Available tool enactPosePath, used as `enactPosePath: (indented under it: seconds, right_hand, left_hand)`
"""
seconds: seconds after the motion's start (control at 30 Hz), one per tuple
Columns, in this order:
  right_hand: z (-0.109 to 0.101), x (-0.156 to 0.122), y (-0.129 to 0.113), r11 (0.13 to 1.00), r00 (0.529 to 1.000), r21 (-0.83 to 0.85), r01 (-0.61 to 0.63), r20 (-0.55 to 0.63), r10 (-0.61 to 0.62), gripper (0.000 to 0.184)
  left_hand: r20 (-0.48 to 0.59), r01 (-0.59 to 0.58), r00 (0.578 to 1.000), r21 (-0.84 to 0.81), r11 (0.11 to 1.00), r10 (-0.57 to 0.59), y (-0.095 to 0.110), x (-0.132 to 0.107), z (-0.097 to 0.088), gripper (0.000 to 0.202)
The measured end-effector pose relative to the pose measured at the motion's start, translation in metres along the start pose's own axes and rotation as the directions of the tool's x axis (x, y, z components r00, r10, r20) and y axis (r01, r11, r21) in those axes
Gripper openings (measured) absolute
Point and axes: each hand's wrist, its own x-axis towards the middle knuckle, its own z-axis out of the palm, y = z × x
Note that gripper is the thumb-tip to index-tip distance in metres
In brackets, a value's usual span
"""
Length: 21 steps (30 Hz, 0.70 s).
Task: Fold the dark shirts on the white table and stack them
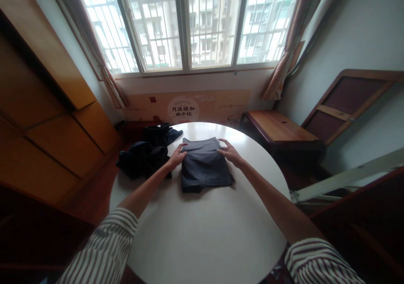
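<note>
A dark grey folded garment (205, 166), which could be shorts or a shirt, lies on the white round table (202, 229). At its far left corner, my left hand (178, 155) pinches the cloth between thumb and fingers. My right hand (229, 152) grips the far right corner, thumb on top of the fabric. The far edge between both hands looks slightly raised, while the near part rests on the tabletop. Just left of my left hand is a heap of crumpled dark clothes (143, 160), with more dark cloth (160, 133) behind it.
Beyond the table, a printed cardboard panel (232, 103) stands under the barred window (211, 27). A low wooden stool or table (280, 125) is at the right, near a leaning framed board (344, 103). Wooden cabinets (59, 136) line the left side.
</note>
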Motion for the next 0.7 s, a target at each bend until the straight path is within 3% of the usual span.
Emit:
enactPosePath:
  seconds: [0.1,0.2,0.3,0.4,0.53,0.6,0.7]
  right_hand:
    - [0.0,-0.005,0.0,0.996,0.999,0.083,-0.017,0.04,0.014,0.089]
    - [0.002,-0.01,-0.004,0.994,0.998,0.106,-0.031,0.06,0.024,0.097]
    - [0.003,-0.029,-0.02,0.978,0.992,0.179,0.106,0.048,-0.117,0.089]
    - [0.004,-0.065,-0.051,0.929,0.954,0.238,0.283,0.029,-0.299,0.077]
    - [0.007,-0.106,-0.094,0.881,0.906,0.218,0.42,-0.051,-0.419,0.074]
    - [0.009,-0.107,-0.103,0.881,0.904,0.205,0.427,-0.087,-0.418,0.072]
    - [0.015,-0.081,-0.094,0.92,0.942,0.205,0.334,-0.089,-0.322,0.068]
  left_hand:
    - [0.032,0.075,0.997,-0.051,0.996,-0.073,0.006,-0.004,0.002,0.058]
    - [0.026,0.084,0.996,0.017,0.996,-0.084,0.021,-0.014,0.003,0.063]
    - [0.02,-0.038,0.999,0.036,0.999,0.038,0.049,-0.042,-0.002,0.058]
    - [0.038,-0.159,0.986,-0.048,0.986,0.161,0.09,-0.086,-0.012,0.055]
    - [-0.055,-0.237,0.971,-0.063,0.969,0.234,0.137,-0.128,-0.028,0.045]
    - [-0.06,-0.214,0.976,-0.089,0.973,0.21,0.139,-0.123,-0.032,0.048]
    - [-0.013,-0.062,0.998,-0.172,0.983,0.06,0.113,-0.086,-0.028,0.056]
